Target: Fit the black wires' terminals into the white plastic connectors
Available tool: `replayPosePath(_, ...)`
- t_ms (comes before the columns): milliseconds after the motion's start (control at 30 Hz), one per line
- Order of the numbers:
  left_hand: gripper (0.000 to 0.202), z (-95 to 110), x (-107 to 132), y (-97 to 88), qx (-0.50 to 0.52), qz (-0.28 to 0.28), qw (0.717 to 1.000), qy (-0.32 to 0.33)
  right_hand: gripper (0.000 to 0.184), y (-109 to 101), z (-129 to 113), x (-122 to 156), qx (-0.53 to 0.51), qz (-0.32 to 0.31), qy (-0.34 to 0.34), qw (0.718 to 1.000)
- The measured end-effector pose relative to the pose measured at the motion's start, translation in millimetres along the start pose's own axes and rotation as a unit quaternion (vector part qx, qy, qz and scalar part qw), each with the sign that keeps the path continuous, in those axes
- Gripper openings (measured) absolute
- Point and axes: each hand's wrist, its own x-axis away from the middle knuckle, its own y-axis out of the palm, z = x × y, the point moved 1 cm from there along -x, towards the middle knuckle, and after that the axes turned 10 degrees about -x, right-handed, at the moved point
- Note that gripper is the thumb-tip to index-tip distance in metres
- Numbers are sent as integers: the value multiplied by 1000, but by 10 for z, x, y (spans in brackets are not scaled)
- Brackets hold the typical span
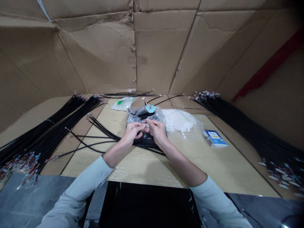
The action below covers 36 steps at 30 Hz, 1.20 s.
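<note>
Left hand (133,133) and right hand (157,131) come together, fingertips pinching a thin wire end (145,124) above a heap of black cables (144,141) lying against a clear plastic bag (139,115) on a wood-grain bench (190,164). Forearms angle inward from pale sleeves (78,193). White connectors (178,120) sit in plastic just right of the hands, near a blue-and-white box (215,138); long cable bundles (239,125) fan along the bench's sides.
</note>
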Motion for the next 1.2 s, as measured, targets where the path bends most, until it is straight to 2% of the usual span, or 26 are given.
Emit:
replayPosePath(100, 12, 43, -30, -39, 120, -67, 989, -55, 43, 37, -56, 29, -84, -7, 44, 995)
replayPosePath(200, 4, 86, -24, -64, 219, -127, 961, -115, 42, 54, -95, 47, -125, -34, 55, 990)
replayPosePath(267, 12, 117, -4, -67, 262, -148, 942, -146, 41, 54, -106, 50, -136, -53, 50, 988)
replayPosePath(367, 16, 141, 24, -68, 284, -158, 931, -165, 38, 49, -110, 50, -140, -72, 30, 987)
replayPosePath(600, 6, 110, 5, -112, 263, -195, 934, -144, 35, 41, -112, 52, -113, -92, -10, 989)
replayPosePath(700, 9, 124, -25, -108, 167, -161, 968, -97, 37, 22, -91, 26, -82, -60, -14, 995)
replayPosePath(800, 22, 144, -2, -67, -22, -78, 996, -21, 38, 1, -88, 1, -44, -10, -30, 999)
replayPosePath(900, 31, 125, 80, -26, -202, 37, 975, 83, 37, -4, -127, 1, -32, 17, -48, 998)
replayPosePath(1000, 20, 84, 163, -12, -252, 128, 941, 188, 38, 5, -176, 21, -51, 29, -45, 997)
replayPosePath(1067, 12, 63, 189, -13, -248, 147, 935, 208, 39, 16, -193, 39, -67, 34, -35, 997)
replayPosePath(1200, 5, 67, 188, -1, -264, 135, 930, 215, 38, 38, -187, 70, -93, 29, -22, 995)
